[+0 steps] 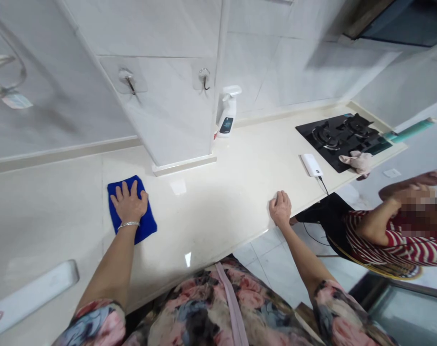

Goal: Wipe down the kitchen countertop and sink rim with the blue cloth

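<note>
Floral garment (200,312); beneath left hand (129,204), roughly rectangular deep-blue cloth (145,227).

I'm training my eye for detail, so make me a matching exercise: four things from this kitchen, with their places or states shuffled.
Things
1. blue cloth
2. spray bottle
3. white device
4. pink cloth

Places or states
A. joined to a black cable
B. at the stove's front edge
C. under the left hand
D. upright beside the pillar

Pairs: 1-C, 2-D, 3-A, 4-B
</note>
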### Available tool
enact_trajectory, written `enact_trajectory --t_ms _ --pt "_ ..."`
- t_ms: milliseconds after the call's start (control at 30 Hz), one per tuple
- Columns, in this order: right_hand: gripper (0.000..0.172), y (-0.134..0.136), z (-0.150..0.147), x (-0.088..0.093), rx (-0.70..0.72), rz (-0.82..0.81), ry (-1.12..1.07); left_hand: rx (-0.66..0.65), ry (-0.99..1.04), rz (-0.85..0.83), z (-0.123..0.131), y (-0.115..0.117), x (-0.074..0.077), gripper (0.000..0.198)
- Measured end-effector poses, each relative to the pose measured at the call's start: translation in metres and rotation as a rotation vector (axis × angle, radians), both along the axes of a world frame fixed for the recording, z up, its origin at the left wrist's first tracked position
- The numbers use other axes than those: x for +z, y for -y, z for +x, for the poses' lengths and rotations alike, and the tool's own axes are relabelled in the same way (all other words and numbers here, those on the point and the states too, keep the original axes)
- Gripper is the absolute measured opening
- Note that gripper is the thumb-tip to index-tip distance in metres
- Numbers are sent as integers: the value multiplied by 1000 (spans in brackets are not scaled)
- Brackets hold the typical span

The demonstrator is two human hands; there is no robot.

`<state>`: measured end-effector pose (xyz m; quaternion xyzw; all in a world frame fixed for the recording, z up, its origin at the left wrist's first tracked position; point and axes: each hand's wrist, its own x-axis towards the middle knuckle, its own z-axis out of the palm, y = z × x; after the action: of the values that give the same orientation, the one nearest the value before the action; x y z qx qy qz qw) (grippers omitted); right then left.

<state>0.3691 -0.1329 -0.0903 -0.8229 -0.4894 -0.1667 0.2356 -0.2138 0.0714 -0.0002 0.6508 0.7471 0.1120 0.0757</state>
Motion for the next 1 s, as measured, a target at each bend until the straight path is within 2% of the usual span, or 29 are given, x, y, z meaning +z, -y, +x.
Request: enact_trajectory --t_ms 200,333,633,867,1000 --pt "53 0 -6 4 -9 -17 -5 13 -8 24 11 7 6 72" --pt "54 -4 -9 6 -29 -28 -17 -12 0 38 39 20 5 71" --pt "54 -11 -11 11 -49 -42 -35 -324 42 99 131 54 -5 67" --pt "53 -10 -11 14 -35 -53 -42 -445 53 107 177 61 -7 64" --pt "52 -10 -12 15 -42 -55 -75 -589 97 129 204 73 -13 64"
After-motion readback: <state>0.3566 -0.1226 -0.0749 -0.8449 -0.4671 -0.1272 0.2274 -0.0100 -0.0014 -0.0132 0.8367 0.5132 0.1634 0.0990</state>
